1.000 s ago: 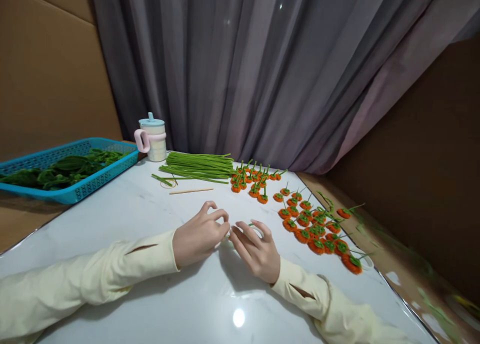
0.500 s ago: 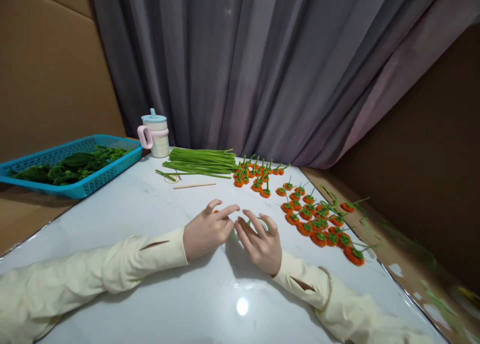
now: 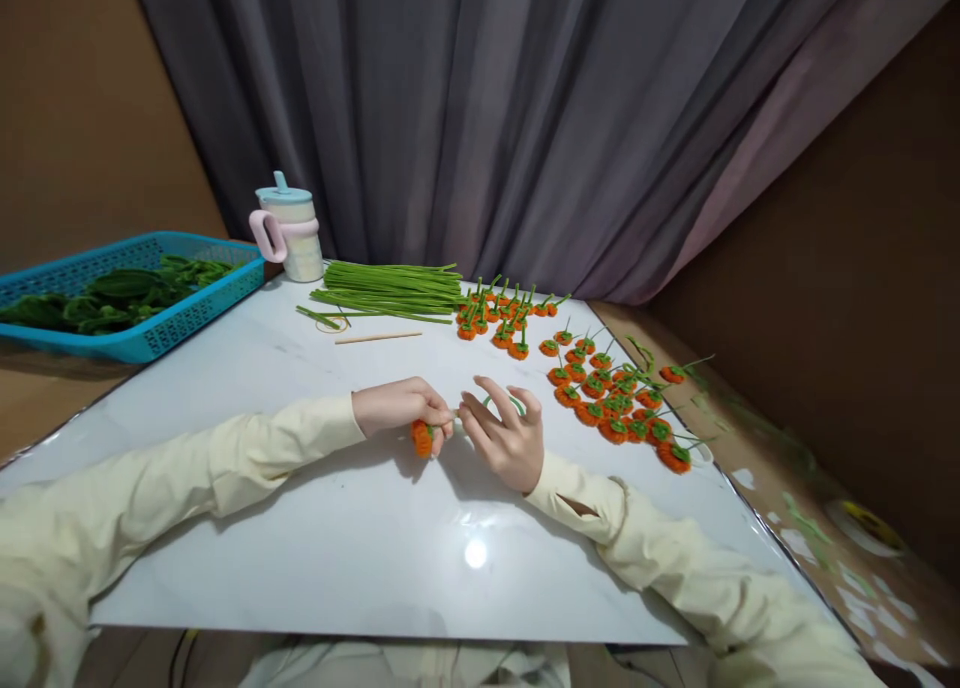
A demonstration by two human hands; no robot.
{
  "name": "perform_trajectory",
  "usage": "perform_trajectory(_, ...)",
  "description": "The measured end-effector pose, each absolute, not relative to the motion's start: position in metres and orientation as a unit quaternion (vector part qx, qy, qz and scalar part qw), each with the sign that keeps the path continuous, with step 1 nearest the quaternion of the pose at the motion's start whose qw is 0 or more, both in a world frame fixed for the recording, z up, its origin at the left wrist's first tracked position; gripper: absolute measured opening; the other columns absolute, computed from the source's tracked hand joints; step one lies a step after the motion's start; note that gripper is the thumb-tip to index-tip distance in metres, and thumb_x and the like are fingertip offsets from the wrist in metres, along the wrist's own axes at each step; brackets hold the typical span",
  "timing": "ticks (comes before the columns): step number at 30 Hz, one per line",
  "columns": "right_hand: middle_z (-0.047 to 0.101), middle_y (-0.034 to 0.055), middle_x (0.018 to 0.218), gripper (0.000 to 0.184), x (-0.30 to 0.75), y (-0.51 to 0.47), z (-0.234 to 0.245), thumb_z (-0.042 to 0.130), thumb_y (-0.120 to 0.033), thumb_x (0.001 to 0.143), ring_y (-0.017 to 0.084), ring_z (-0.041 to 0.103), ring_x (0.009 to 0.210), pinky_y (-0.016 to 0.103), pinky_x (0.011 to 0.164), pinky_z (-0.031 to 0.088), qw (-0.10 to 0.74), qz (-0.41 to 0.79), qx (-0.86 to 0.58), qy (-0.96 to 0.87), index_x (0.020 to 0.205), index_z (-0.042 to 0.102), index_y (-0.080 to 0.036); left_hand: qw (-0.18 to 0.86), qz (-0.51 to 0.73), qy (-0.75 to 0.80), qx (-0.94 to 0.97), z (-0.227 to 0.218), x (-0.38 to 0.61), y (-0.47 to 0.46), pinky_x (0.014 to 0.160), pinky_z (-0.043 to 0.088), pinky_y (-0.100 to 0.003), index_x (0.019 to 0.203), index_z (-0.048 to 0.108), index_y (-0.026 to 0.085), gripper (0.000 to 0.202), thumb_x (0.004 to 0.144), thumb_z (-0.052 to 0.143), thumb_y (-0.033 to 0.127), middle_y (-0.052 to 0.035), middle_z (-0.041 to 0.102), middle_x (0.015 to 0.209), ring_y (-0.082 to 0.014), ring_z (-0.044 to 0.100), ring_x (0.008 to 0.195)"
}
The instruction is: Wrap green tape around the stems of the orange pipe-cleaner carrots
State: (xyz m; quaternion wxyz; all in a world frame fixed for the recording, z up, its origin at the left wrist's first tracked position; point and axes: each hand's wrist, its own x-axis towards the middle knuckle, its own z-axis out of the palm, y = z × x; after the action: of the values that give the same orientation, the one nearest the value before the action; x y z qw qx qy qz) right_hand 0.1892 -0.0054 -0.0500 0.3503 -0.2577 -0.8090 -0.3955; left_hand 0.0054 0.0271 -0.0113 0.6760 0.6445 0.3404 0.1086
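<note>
In my left hand (image 3: 409,406) is a small orange pipe-cleaner pumpkin (image 3: 422,440) with a bit of green on it. It hangs below the fingers, which are closed in a pinch. My right hand (image 3: 506,443) meets the left at the fingertips; its thumb and forefinger look pinched while the other fingers fan out. Something thin and pale shows between the two hands, too small to name. Behind the right fingers a green-and-white ring (image 3: 517,405), perhaps a roll of tape, is partly hidden.
Finished orange pumpkins (image 3: 592,386) with green stems stand in groups to the right. Green pipe cleaners (image 3: 390,290) lie bundled at the back, with a thin wooden stick (image 3: 379,338) before them. At left are a lidded cup (image 3: 302,243) and a blue basket (image 3: 154,338) of green pieces.
My left hand has turned and closed, and the orange pumpkin in it now shows below the fingers. My right hand stays close beside it. The view has tilted down, showing the table's near edge.
</note>
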Motion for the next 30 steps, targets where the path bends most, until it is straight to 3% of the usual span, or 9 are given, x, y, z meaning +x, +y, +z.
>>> perform_trajectory(7,0.065,0.0043,0.111,0.018,0.188,-0.005,-0.048,0.052,-0.012,0.085,0.023,0.052,0.114,0.037,0.089,0.031,0.327,-0.391,-0.272,-0.816,0.068,0.057,-0.016,0.778,0.14,0.253,0.558,-0.038,0.004,0.04,0.054,0.043,-0.025,0.065,0.062,0.008,0.027,0.07,0.068,0.034,-0.0035,0.061,0.051,-0.0114,0.053,0.045)
perform_trajectory(15,0.064,0.0048,0.113,0.019,0.191,0.001,-0.052,0.049,-0.012,0.087,0.019,0.052,0.113,0.037,0.089,0.031,0.349,-0.327,-0.258,-0.84,0.069,0.055,-0.018,0.782,0.139,0.222,0.566,-0.045,0.003,0.042,0.06,0.045,-0.027,0.066,0.063,0.009,0.027,0.072,0.066,0.035,-0.0043,0.061,0.048,-0.0151,0.058,0.053)
perform_trajectory(18,0.064,0.0098,0.111,0.014,0.189,0.005,-0.052,0.046,-0.013,0.086,0.02,0.056,0.106,0.037,0.083,0.039,0.386,-0.122,-0.331,-0.852,0.092,0.058,-0.018,0.777,0.178,0.223,0.561,-0.047,0.003,0.043,0.058,0.044,-0.026,0.066,0.062,0.009,0.027,0.07,0.068,0.034,-0.0041,0.061,0.048,-0.0136,0.056,0.05)
perform_trajectory(21,0.067,0.0117,0.099,0.027,0.187,0.007,-0.05,0.049,-0.024,0.085,0.017,0.063,0.085,0.029,0.066,0.048,0.445,0.227,-0.37,-0.783,0.111,0.048,-0.017,0.765,0.223,0.238,0.555,-0.047,0.003,0.042,0.053,0.04,-0.024,0.066,0.061,0.009,0.028,0.067,0.069,0.035,-0.0021,0.058,0.047,-0.0094,0.05,0.042)
perform_trajectory(23,0.069,0.0081,0.084,0.028,0.185,0.009,-0.048,0.051,-0.034,0.083,0.014,0.062,0.064,0.023,0.05,0.047,0.467,0.424,-0.369,-0.682,0.106,0.046,-0.017,0.745,0.245,0.252,0.567,-0.044,0.003,0.04,0.051,0.038,-0.022,0.065,0.06,0.009,0.028,0.067,0.068,0.036,-0.0004,0.057,0.047,-0.0076,0.047,0.04)
perform_trajectory(25,0.068,0.004,0.069,0.027,0.185,0.011,-0.046,0.053,-0.043,0.082,0.011,0.057,0.049,0.019,0.038,0.04,0.469,0.541,-0.366,-0.595,0.091,0.048,-0.017,0.7,0.258,0.268,0.609,-0.041,0.003,0.036,0.048,0.036,-0.022,0.064,0.06,0.009,0.03,0.068,0.067,0.038,0.0007,0.056,0.047,-0.0069,0.045,0.039)
perform_trajectory(28,0.062,0.0021,0.051,0.039,0.185,0.015,-0.043,0.05,-0.053,0.08,0.009,0.049,0.035,0.016,0.028,0.03,0.423,0.615,-0.364,-0.558,0.07,0.049,-0.015,0.591,0.274,0.3,0.696,-0.04,0.003,0.03,0.045,0.034,-0.021,0.067,0.059,0.011,0.033,0.073,0.061,0.043,0.0024,0.052,0.047,-0.0075,0.043,0.041)
perform_trajectory(30,0.06,0.0031,0.044,0.05,0.185,0.016,-0.04,0.045,-0.058,0.08,0.008,0.046,0.029,0.015,0.026,0.024,0.37,0.63,-0.368,-0.576,0.061,0.051,-0.013,0.479,0.307,0.309,0.762,-0.041,0.003,0.026,0.05,0.038,-0.022,0.067,0.057,0.013,0.03,0.078,0.056,0.041,0.0001,0.055,0.054,-0.0095,0.047,0.049)
